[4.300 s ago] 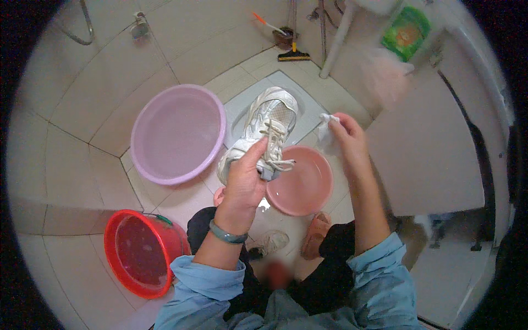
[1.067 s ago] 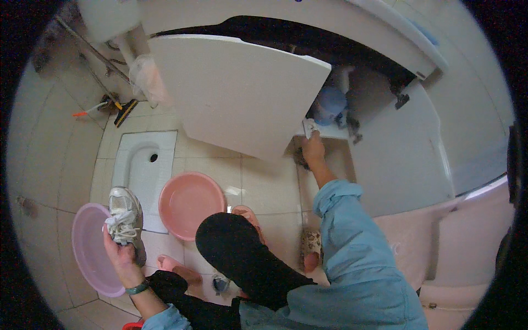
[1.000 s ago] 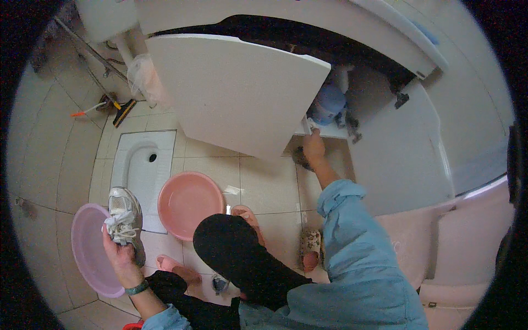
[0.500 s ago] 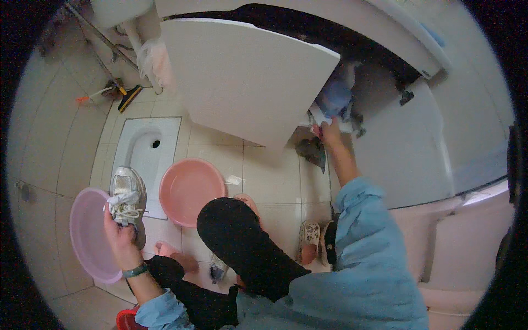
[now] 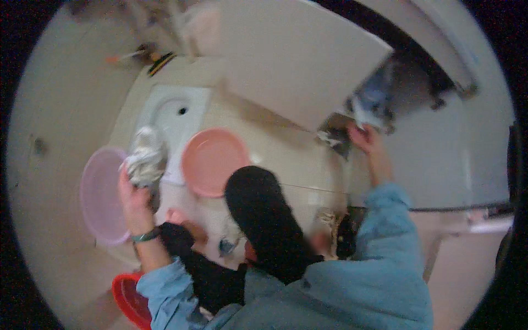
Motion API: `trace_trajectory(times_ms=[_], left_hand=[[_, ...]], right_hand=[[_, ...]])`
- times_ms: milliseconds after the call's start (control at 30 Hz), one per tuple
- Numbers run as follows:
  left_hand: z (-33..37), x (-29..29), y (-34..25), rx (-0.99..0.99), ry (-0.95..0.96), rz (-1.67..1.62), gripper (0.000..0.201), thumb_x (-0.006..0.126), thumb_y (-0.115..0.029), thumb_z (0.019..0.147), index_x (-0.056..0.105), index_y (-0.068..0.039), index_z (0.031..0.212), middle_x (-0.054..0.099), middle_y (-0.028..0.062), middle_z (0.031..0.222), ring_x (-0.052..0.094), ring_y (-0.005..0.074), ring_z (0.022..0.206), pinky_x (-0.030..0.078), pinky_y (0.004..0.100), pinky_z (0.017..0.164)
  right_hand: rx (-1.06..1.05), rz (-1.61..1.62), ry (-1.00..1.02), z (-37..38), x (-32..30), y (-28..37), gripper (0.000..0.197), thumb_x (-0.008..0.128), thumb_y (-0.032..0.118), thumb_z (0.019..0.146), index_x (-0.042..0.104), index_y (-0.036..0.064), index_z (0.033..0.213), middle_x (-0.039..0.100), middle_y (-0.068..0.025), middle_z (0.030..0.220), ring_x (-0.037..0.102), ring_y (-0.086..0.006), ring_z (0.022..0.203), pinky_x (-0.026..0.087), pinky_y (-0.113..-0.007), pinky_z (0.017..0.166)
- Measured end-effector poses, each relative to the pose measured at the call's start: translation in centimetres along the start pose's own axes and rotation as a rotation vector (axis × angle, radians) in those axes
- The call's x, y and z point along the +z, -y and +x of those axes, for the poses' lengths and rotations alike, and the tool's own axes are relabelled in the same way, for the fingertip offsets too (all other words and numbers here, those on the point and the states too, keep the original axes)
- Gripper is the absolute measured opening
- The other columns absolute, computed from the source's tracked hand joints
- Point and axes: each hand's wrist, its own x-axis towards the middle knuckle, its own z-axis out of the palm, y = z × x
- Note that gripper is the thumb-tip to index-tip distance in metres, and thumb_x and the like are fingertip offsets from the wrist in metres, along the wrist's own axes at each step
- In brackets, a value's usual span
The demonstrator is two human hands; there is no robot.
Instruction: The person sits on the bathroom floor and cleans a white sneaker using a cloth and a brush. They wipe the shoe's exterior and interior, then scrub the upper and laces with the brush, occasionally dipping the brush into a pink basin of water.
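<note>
1. My left hand (image 5: pixel 135 201) grips a white shoe (image 5: pixel 149 149), held between a lavender basin (image 5: pixel 102 198) and a pink basin (image 5: pixel 214 162).
2. Well apart from it, my right hand (image 5: pixel 366 138) is near the open white cabinet door (image 5: pixel 308 66); blur hides whether it holds anything.
3. A red bucket (image 5: pixel 122 301) stands by my left sleeve (image 5: pixel 170 289).

White shoe (image 5: pixel 149 141), lilac basin (image 5: pixel 102 198), pink basin (image 5: pixel 215 163), red bucket (image 5: pixel 123 300).

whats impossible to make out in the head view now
All in the head view:
Right hand: blur hides whether it grips anything.
White shoe: blur smears its detail; the left hand covers part.
Red bucket: the blue sleeve hides its right side.
Blue thing by the cabinet door: too blurred to identify.
</note>
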Motion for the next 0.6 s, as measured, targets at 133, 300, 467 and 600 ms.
trace_trajectory(times_ms=[133,300,467,600], left_hand=[[0.0,1.2,1.3,0.067,-0.023,0.078,0.032,0.043,-0.026,0.090,0.054,-0.001,0.106,0.059,0.0125,0.106,0.056,0.0265,0.098,0.045,0.0406,0.088],[0.4,0.8,1.5,-0.004,-0.132,-0.167,0.032,0.044,-0.026,0.090,0.052,0.001,0.108,0.058,0.0134,0.105,0.056,0.0272,0.097,0.045,0.0412,0.087],[-0.3,1.0,1.0,-0.021,-0.197,-0.143,0.031,0.045,-0.025,0.090,0.052,0.000,0.107,0.058,0.0132,0.105,0.057,0.0265,0.096,0.046,0.0394,0.086],[-0.7,0.8,0.6,-0.026,-0.185,-0.121,0.031,0.045,-0.025,0.090,0.052,0.000,0.107,0.058,0.0130,0.105,0.057,0.0265,0.097,0.046,0.0391,0.086]], right_hand=[[0.087,0.120,-0.143,-6.2,-6.6,-3.9,0.027,0.045,0.015,0.084,0.049,-0.0017,0.105,0.056,-0.0116,0.090,0.054,-0.0216,0.077,0.043,-0.029,0.057],[0.361,-0.530,-0.106,-8.3,-16.2,-10.0,0.028,0.054,0.028,0.084,0.052,0.0036,0.097,0.053,-0.0044,0.079,0.052,-0.0139,0.061,0.038,-0.021,0.036],[0.198,-0.934,-0.146,-6.5,-7.9,-20.8,0.030,0.053,0.028,0.085,0.052,0.0030,0.102,0.054,-0.0045,0.084,0.051,-0.0136,0.061,0.041,-0.022,0.043],[0.121,-1.375,0.313,2.8,-3.4,-28.5,0.030,0.054,0.023,0.085,0.053,0.0030,0.107,0.058,-0.0091,0.095,0.056,-0.0173,0.076,0.047,-0.032,0.069]])
